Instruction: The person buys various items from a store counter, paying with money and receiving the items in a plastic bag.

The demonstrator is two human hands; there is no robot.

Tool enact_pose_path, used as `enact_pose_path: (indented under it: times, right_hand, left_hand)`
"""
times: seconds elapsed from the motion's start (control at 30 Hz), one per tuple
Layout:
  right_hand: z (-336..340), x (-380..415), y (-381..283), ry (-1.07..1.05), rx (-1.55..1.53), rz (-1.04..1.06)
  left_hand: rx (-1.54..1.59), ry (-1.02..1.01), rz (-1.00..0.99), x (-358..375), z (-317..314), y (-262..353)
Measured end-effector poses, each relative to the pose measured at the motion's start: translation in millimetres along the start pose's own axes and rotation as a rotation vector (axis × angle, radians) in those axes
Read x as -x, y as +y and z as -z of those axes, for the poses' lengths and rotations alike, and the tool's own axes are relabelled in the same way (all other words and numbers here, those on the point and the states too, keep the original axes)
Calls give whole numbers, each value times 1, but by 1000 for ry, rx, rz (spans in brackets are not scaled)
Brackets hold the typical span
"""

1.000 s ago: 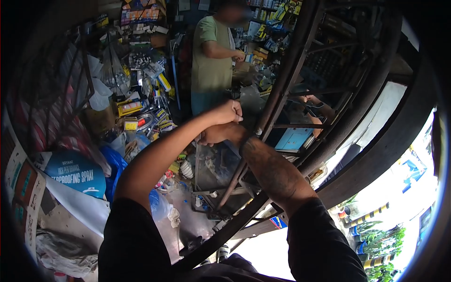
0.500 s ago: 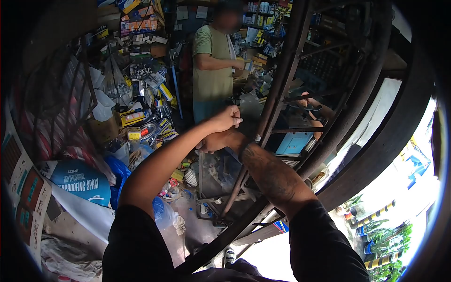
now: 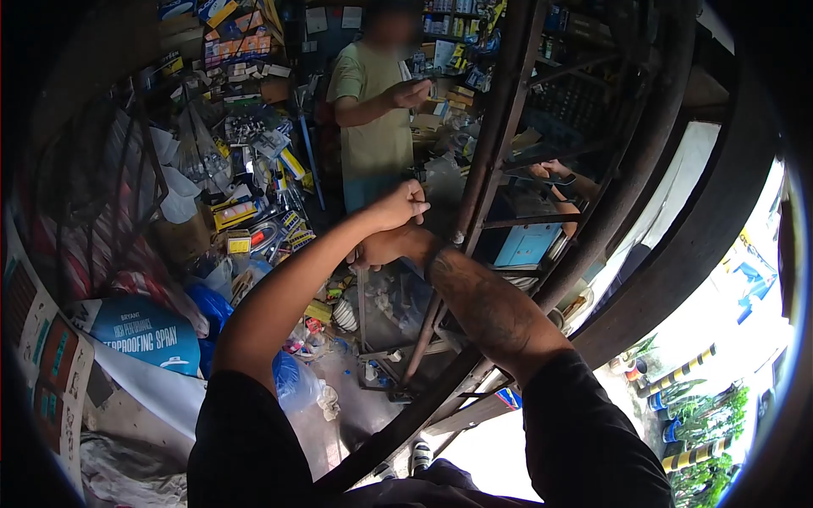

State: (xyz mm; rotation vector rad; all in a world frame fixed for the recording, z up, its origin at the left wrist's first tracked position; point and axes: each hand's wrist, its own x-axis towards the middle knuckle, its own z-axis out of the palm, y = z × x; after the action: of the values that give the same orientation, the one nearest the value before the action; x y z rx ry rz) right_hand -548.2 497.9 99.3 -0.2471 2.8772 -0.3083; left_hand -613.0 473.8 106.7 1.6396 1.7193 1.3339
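My forearms cross in front of me, the left one over the tattooed right one. My left hand (image 3: 400, 206) is curled closed above my right wrist, with nothing visible in it. Just below, my right hand (image 3: 378, 248) has its fingers curled down at the top of a glass case with a metal frame (image 3: 362, 309). What those fingers hold, if anything, is hidden. A dark band (image 3: 434, 262) circles my right forearm. Close to the right arm stands a rusty metal gate (image 3: 487, 144).
A person in a light shirt (image 3: 373, 144) stands beyond the case, one hand (image 3: 411, 93) raised. Another person's arm (image 3: 578, 186) shows behind the gate bars. Piled boxed goods (image 3: 254, 229), a blue plastic bag (image 3: 296, 385) and a spray banner (image 3: 144, 334) lie left. Potted plants (image 3: 703, 423) stand outside.
The person in the light shirt has raised a hand to chest height. My view has shifted slightly; my crossed arms keep almost the same pose.
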Motion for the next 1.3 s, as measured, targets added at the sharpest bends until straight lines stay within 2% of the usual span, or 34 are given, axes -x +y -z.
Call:
enact_pose_path:
  times: [0.2,0.8,0.9,1.0,1.03,1.07,1.13,1.2,1.23,1.3]
  right_hand:
    - [2,3,-4,-58,-47,0]
    - [-4,-2,2,-22,-123,-31]
    - [0,1,-2,-8,-25,-30]
    - [-2,-15,8,-91,32,10]
    - [-3,-12,6,-16,-89,-24]
    - [0,-11,3,-12,-86,-42]
    - [23,-2,-6,17,-63,-90]
    - [38,8,-11,84,-130,48]
    - [41,16,-15,118,-130,48]
    - [52,44,-32,136,-29,43]
  left_hand:
    - [1,6,-5,0,0,-1]
    - [33,-7,21,-2,0,-1]
    - [27,-20,-11,-3,1,-5]
    - [61,2,-51,-5,5,-8]
    - [77,25,-85,-3,7,6]
    - [87,78,50,-1,9,23]
    - [3,72,162,-14,18,40]
    - [-460,60,26,-28,25,46]
    - [-928,86,-242,-25,26,64]
    - [-1161,-10,-230,-34,32,80]
